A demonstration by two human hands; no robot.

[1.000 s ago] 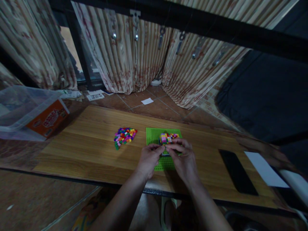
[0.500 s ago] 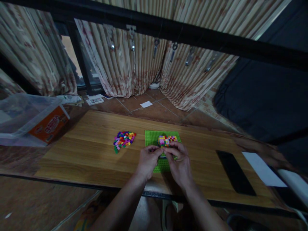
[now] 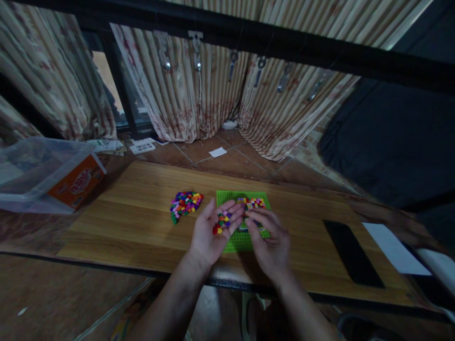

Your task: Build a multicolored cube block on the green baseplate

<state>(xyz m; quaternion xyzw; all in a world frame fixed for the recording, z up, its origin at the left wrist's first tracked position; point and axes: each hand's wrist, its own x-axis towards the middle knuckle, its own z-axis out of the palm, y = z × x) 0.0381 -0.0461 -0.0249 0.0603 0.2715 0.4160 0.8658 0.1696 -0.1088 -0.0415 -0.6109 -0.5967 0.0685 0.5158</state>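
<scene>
My left hand (image 3: 209, 233) is turned palm up, fingers stretched out, and carries several small coloured building bricks (image 3: 223, 220) on the palm and fingers. Close to its fingertips, my right hand (image 3: 270, 241) has thumb and index finger drawn near each other; whatever may be between them cannot be made out. Under both hands lies a green studded baseplate (image 3: 240, 244). A multicoloured brick build (image 3: 256, 203) stands on its right part, partly hidden by the fingers. To the left, a loose pile of small bricks (image 3: 185, 203) lies on the wooden table.
The wooden table (image 3: 135, 218) has a black flat panel (image 3: 352, 253) and a white sheet (image 3: 394, 248) at its right. A clear plastic bin (image 3: 42, 175) with an orange label stands beyond the left end. Curtains (image 3: 177, 94) hang behind a dark bar (image 3: 227, 33).
My left hand has turned from a pinch to an open palm, exposing the bricks it carries. My right hand has moved slightly right, off the left fingertips.
</scene>
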